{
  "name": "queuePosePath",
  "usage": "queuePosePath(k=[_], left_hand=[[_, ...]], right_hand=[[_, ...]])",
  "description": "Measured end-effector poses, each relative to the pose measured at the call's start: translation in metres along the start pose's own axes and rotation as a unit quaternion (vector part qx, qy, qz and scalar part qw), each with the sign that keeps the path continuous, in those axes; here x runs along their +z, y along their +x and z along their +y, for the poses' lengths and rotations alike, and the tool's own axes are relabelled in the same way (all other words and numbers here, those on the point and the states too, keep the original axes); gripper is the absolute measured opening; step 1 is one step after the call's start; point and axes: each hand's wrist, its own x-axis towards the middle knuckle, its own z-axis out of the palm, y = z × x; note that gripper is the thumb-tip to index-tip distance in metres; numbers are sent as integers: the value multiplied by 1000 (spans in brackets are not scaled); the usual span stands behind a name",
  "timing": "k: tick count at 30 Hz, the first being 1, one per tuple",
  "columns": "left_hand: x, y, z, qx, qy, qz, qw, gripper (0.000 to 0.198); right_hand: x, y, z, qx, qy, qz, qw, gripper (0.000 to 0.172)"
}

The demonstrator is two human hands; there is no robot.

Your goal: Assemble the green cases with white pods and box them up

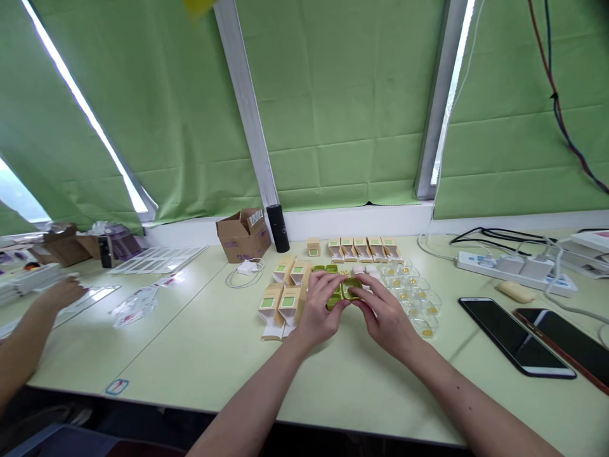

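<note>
Both my hands meet over the middle of the pale green table (200, 355). My left hand (320, 311) and my right hand (384, 314) are closed in a pinch on a small green plastic insert (350, 287). More green inserts (328, 269) lie just behind it. Tan little boxes with green windows (283, 298) lie open to the left of my hands. A row of upright tan boxes (364, 249) stands behind. Clear plastic cups with gold pieces (413, 295) are spread to the right.
An open cardboard box (243, 236) and a black cylinder (278, 228) stand at the back. Two dark phones (516, 335) lie at the right, near a white power strip (514, 265) with cables. Another person's hand (57, 297) works at the far left among plastic sheets (157, 259).
</note>
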Motion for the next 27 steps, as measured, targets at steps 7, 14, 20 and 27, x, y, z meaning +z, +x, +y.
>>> queuePosePath(k=[7, 14, 20, 27], left_hand=[[1, -1, -4, -90, -57, 21, 994, 41], [3, -2, -13, -200, -110, 52, 972, 22], [5, 0, -13, -248, -140, 60, 957, 25], [5, 3, -5, -319, -217, 35, 922, 34]], right_hand=[[-1, 0, -5, 48, 31, -17, 998, 58], [1, -1, -11, 73, 50, -43, 995, 68], [3, -1, -13, 85, 58, -55, 993, 60], [7, -2, -14, 104, 60, -53, 991, 49]])
